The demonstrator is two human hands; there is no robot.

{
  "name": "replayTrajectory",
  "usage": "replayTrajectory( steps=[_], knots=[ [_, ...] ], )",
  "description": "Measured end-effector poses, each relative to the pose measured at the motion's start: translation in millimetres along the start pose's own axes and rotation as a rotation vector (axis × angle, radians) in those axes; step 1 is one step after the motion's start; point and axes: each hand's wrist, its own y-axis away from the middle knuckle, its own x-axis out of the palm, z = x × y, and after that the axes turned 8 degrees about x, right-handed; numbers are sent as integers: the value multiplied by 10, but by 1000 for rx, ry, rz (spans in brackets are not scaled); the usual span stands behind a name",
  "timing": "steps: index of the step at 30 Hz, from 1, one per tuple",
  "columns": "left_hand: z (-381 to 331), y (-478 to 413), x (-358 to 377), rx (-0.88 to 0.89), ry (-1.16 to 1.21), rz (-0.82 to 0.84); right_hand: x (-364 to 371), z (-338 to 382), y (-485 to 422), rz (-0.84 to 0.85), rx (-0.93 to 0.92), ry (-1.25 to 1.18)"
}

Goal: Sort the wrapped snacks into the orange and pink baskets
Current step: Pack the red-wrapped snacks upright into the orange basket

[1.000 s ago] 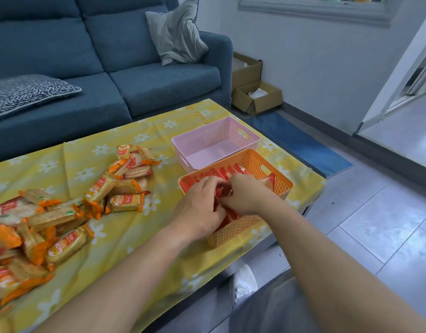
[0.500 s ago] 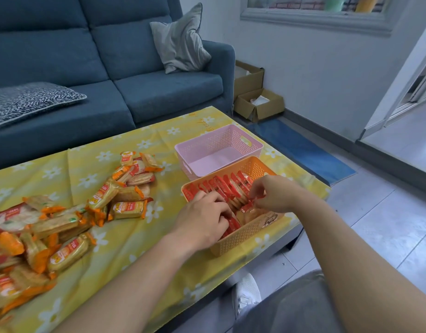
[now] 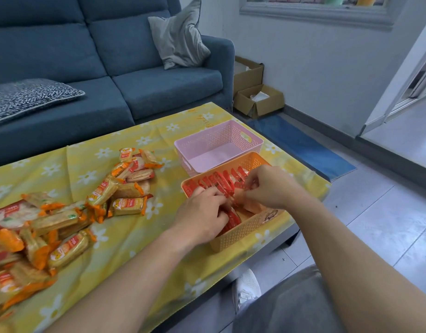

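Left hand point(image 3: 202, 210) and right hand point(image 3: 272, 186) pinch red-wrapped snacks point(image 3: 219, 180) in the orange mesh basket point(image 3: 240, 233); pink mesh basket point(image 3: 216, 134) empty, orange-wrapped packs point(image 3: 128, 206) heaped on worktop point(image 3: 135, 236).

light: soft daylight is coming through the window point(image 3: 312, 7) | glare: floor point(image 3: 387, 212) below the window is shining | edges: lines beside the window are bending

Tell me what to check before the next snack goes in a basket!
1. Left hand and right hand free: not ok, both grip red packs.
2. Pink basket has room: ok, nothing shows inside.
3. Orange basket has room: cannot tell, the hands cover its middle.
4. Red packs stand in a row: ok.
5. Loose snacks wait on the yellow cloth: ok.
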Motion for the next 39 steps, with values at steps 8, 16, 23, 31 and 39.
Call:
replayTrajectory(
  steps=[8,16,23,31,39],
  knots=[
    [-89,-49,2,-35,82,-98,250,179,-49,-7,27,-25],
    [-81,-28,65,-3,28,-67,312,220,-29,62,52,38],
    [-86,-44,83,45,-57,49,-11,-71,-41,88,102,-162],
    [-68,-56,106,72,-102,77,121,-139,-164,237,248,403],
    [-63,-54,108,76,-108,88,61,-45,-201,174,230,362]
  ],
)
